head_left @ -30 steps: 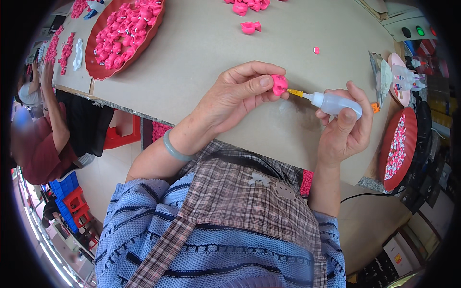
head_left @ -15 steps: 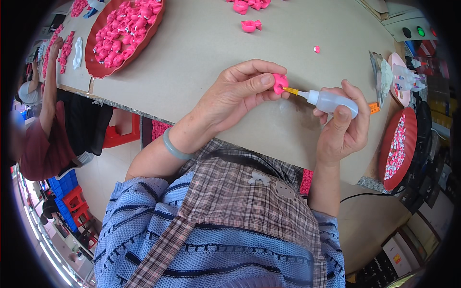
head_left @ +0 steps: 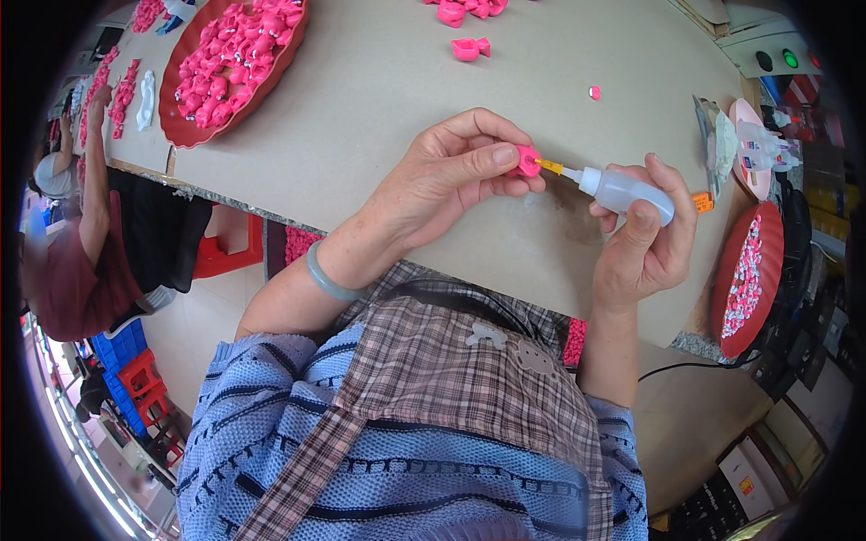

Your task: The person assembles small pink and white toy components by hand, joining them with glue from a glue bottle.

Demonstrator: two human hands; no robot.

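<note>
Between the thumb and fingers of my left hand (head_left: 465, 167) is a small pink rounded figure piece (head_left: 529, 161). My right hand (head_left: 645, 230) is wrapped round a translucent squeeze bottle (head_left: 629, 196) with a white collar, tilted so that its yellow nozzle (head_left: 551, 167) points left. The nozzle's tip meets the pink piece, at what looks like a hollow in it; whether it goes inside is too small to tell. Both hands are above the table (head_left: 379, 81), close to its near edge.
A red scalloped tray (head_left: 171, 124) heaped with pink pieces stands at the far left. Loose pink pieces (head_left: 469, 49) lie at the back, with a tiny one (head_left: 594, 93) nearer the right. Another red tray (head_left: 772, 261) holds small pink-and-white bits. A co-worker (head_left: 81, 270) sits at the left.
The pink piece has turned slightly in my left fingers, and its dark hollow shows more toward the nozzle. The bottle has shifted a touch. At the left, the co-worker's arm has moved.
</note>
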